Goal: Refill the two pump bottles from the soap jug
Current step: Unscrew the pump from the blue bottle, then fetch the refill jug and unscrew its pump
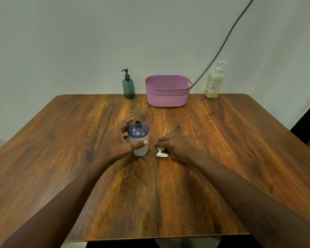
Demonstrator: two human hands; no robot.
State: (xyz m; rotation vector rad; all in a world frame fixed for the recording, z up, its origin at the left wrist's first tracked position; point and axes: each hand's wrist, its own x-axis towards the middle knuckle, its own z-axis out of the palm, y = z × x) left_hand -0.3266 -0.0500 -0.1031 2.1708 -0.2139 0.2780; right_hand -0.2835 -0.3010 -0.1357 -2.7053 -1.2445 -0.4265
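A purple-shouldered bottle (139,133) with a white lower body stands upright mid-table, its neck uncapped. My left hand (120,142) wraps it from the left, thumb pressed on its front. Its white pump head (161,154) lies on the table just to the right, the dip tube (164,131) pointing away from me. My right hand (175,145) rests over the pump, fingers closed on its collar. A green pump bottle (128,86) stands at the far edge, pump on. The soap jug (214,83), translucent with yellowish liquid and a white pump, stands at the far right.
A pink woven basket (167,92) sits at the far edge between the green bottle and the jug. A black cable (222,45) runs down the wall behind it. The wooden table (240,140) stands against the wall.
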